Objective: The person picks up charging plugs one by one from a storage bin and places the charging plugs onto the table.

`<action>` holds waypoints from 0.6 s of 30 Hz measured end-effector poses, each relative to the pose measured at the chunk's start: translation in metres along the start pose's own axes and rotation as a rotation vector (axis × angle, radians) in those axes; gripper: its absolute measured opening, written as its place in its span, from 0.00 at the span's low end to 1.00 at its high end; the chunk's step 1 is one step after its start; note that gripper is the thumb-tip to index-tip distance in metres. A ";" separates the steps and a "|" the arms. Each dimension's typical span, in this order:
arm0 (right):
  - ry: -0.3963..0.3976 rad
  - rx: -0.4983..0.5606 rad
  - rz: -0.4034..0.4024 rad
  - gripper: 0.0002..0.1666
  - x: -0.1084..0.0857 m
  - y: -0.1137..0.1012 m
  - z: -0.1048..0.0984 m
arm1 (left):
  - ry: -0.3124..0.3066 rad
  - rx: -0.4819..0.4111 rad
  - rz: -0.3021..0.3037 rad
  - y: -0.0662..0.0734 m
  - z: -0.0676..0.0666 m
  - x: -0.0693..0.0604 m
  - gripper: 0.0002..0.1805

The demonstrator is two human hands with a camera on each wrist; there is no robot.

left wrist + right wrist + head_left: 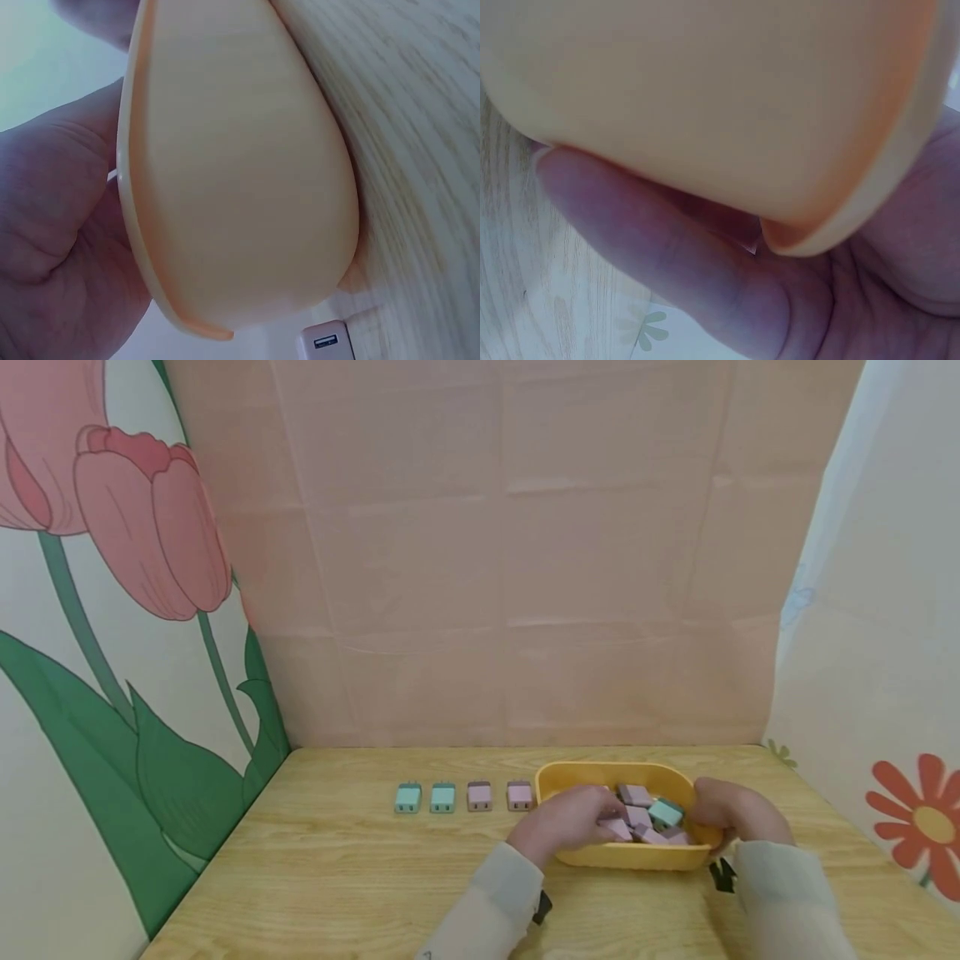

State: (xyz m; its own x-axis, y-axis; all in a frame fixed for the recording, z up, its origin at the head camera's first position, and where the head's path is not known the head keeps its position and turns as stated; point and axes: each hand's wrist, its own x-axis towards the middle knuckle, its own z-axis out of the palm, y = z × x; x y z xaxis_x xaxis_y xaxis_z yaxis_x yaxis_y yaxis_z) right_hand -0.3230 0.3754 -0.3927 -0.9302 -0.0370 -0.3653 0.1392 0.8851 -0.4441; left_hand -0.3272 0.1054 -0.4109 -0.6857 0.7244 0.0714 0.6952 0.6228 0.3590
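Observation:
A yellow plastic basket [637,857] stands on the table, with several pink and mint-green USB charger plugs inside, among them a mint one [665,813]. Over its left rim reaches my left hand [566,818], fingers down among the plugs beside a pink plug [617,830]. The basket wall hides those fingers in the left wrist view, so whether they pinch a plug is unclear. At the basket's right end, my right hand [738,810] grips the rim, with a finger [667,247] along the outer wall in the right wrist view.
Left of the basket, a row stands on the wooden table [337,860]: two mint plugs [408,798] and two pink plugs [479,797], prongs pointing away. The nearest pink plug [519,797] is close to the basket's rim. A pinkish cloth backdrop [510,568] rises behind, with flower-printed panels at both sides.

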 end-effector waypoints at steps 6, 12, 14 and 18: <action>-0.008 0.000 0.012 0.05 0.002 0.002 -0.001 | -0.008 -0.043 -0.010 -0.004 -0.005 -0.001 0.22; 0.000 0.014 0.017 0.05 0.002 0.001 -0.001 | -0.017 -0.080 -0.015 -0.007 -0.006 -0.001 0.23; -0.002 0.026 0.017 0.05 0.000 0.000 0.000 | -0.020 -0.095 -0.018 -0.008 -0.006 -0.001 0.24; -0.005 0.051 0.015 0.05 0.000 0.000 0.000 | -0.028 -0.139 -0.043 -0.010 -0.004 0.000 0.25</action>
State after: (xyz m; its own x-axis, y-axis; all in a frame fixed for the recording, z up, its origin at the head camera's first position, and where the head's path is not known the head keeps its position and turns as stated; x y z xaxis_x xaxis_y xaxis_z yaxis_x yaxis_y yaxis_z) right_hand -0.3231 0.3750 -0.3931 -0.9260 -0.0267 -0.3766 0.1702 0.8609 -0.4795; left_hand -0.3350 0.0976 -0.4104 -0.7064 0.7072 0.0280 0.6276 0.6075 0.4869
